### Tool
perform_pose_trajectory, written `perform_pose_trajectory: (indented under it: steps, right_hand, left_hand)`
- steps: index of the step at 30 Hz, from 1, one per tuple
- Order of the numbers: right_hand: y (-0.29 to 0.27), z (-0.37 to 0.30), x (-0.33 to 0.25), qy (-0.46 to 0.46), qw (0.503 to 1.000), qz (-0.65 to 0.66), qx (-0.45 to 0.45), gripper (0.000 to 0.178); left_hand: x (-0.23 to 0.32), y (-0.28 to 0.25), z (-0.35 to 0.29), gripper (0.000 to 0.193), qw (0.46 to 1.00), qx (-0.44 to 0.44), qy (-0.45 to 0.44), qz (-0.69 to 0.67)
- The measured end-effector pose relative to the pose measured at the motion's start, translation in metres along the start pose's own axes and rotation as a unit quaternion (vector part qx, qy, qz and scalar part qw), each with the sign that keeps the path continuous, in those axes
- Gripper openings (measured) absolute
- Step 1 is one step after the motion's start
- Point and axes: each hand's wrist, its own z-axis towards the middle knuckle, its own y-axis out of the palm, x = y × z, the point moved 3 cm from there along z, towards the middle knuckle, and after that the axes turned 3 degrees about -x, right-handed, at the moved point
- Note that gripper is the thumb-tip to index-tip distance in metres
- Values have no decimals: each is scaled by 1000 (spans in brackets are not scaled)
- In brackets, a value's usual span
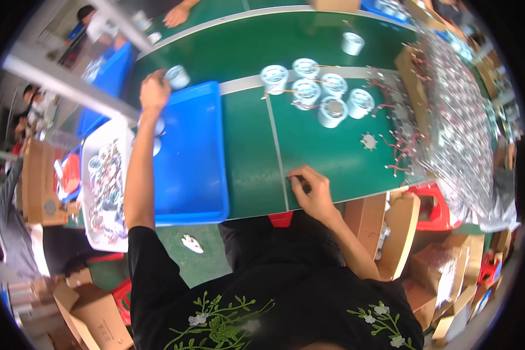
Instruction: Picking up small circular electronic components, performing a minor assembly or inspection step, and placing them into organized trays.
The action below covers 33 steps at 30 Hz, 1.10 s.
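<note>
My left arm stretches over the left side of the blue tray (192, 157). My left hand (155, 93) is at the tray's far left corner, right beside a white cup-shaped part (177, 77). Its fingers are partly hidden and blurred, so a grip on the part cannot be made out. Under my left forearm, a few white round parts (157, 146) lie at the tray's left side. Near the front edge of the green table (251, 169), my right hand (312, 191) rests with fingers curled and thumb close to them; whatever they hold, if anything, is hidden.
Several white cup-shaped parts with wires (306, 93) stand ahead; another (352, 44) is farther off. A toothed metal disc (368, 141) lies at right, beside stacked metallic parts in clear wrap (461, 128). A white bin of small parts (106, 192) stands left. A co-worker's hand (177, 16) shows beyond.
</note>
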Motion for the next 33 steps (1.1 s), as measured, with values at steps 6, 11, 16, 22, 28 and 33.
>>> perform_pose_trajectory:
  steps: [6, 11, 16, 22, 28, 33]
  right_hand:
    - [-2, -3, 6, 42, 992, 110, -41, 11]
    - [-105, -46, -56, -121, 979, -75, 144, 14]
    - [-261, -48, -103, -202, 787, -412, 412, 6]
    - [-490, 66, 2, 30, 674, -684, 277, 27]
    - [-623, 104, 90, 182, 773, -594, 127, 39]
    - [-638, 116, 85, 195, 717, -622, 248, 58]
  left_hand:
    - [-69, 56, 35, 66, 971, -157, -179, 25]
    - [1, 22, 20, 54, 997, -50, -65, -7]
    - [153, -66, -61, 56, 955, -103, 158, -228]
    - [235, -93, -169, 58, 825, -379, 352, -227]
    - [251, -93, -193, 58, 858, -291, 377, -191]
    - [232, -95, -203, 51, 891, -262, 224, -294]
